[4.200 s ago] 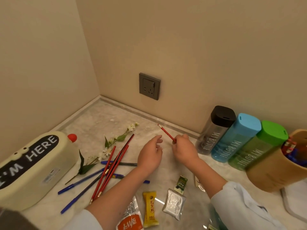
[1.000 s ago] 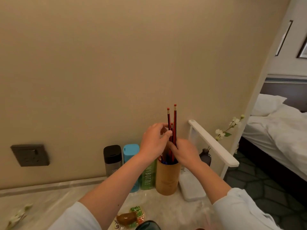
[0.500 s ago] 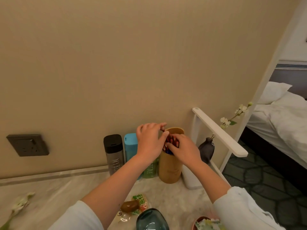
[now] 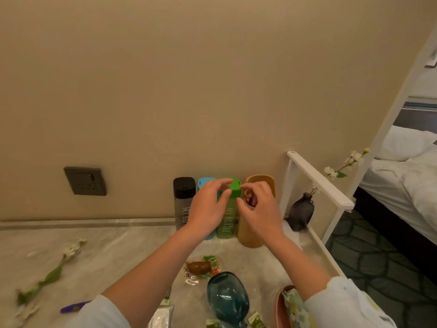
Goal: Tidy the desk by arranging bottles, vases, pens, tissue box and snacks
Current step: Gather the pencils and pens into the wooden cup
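My left hand [image 4: 208,209] and right hand [image 4: 259,210] hover side by side in front of the wooden pen holder [image 4: 250,235], fingers loosely curved and holding nothing. Red pencil ends [image 4: 247,197] show inside the holder between my right fingers. Black [image 4: 184,197], blue [image 4: 204,182] and green [image 4: 227,223] bottles stand in a row against the wall, left of the holder. A teal glass vase [image 4: 227,297] lies near the front edge. Snack packets [image 4: 203,267] lie just behind it.
A dark vase [image 4: 300,211] with a flower sprig [image 4: 343,166] stands right of the holder, under a white frame [image 4: 319,181]. Another sprig [image 4: 52,273] and a blue pen [image 4: 73,307] lie at the left. A wall socket [image 4: 85,181] is behind; a bed [image 4: 402,176] is at right.
The red pencils, held upright above the holder a second ago, now sit down inside it. Both hands have let go and drawn back slightly from the rim.
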Demonstrator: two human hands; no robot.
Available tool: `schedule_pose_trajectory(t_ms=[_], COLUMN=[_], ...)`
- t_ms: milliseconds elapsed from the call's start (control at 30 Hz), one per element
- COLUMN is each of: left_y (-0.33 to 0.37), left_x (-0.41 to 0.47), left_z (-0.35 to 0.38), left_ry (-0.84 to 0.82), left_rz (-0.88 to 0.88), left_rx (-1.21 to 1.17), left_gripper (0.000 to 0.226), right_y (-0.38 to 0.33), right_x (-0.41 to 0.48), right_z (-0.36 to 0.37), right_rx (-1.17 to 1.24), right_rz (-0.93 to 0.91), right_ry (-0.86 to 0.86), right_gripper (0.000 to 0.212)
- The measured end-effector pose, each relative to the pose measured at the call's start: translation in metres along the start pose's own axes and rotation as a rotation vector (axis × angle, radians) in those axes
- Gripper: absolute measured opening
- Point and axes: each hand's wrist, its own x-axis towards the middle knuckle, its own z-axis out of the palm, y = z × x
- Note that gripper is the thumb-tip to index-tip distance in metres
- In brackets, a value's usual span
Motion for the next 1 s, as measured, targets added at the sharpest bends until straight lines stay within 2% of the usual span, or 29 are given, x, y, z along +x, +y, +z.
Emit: schedule_pose_trajectory(t_ms=[100, 400, 733, 833, 1000], left_y=[-0.019, -0.072, -0.12, -0.131, -0.145], left_x=[-0.024, -0.099, -0.187, -0.213, -0.247], left_z=[-0.018, -0.095, -0.158, -0.167, -0.17], left_ry=[0.042, 0.24, 0.382, 0.403, 0.427], left_rz=[-0.069, -0.3, -0.519, -0.585, -0.699], left_rx=[-0.079, -0.041, 0.07, 0.108, 0.147], left_gripper=[0.027, 0.025, 0.023, 0.023, 0.026], right_y=[-0.022, -0.095, -0.153, -0.16, -0.165], right_x=[-0.011, -0.048, -0.099, -0.112, -0.132], right_z=[0.018, 0.097, 0.168, 0.187, 0.212], right_rx=[0.039, 0.219, 0.209, 0.108, -0.139], right_rz=[-0.048, -0.134, -0.215, -0.256, -0.285], right_ry=[-0.067, -0.32, -0.74, -0.887, -1.057], right_gripper=[0.024, 0.017, 0.02, 0.029, 0.059])
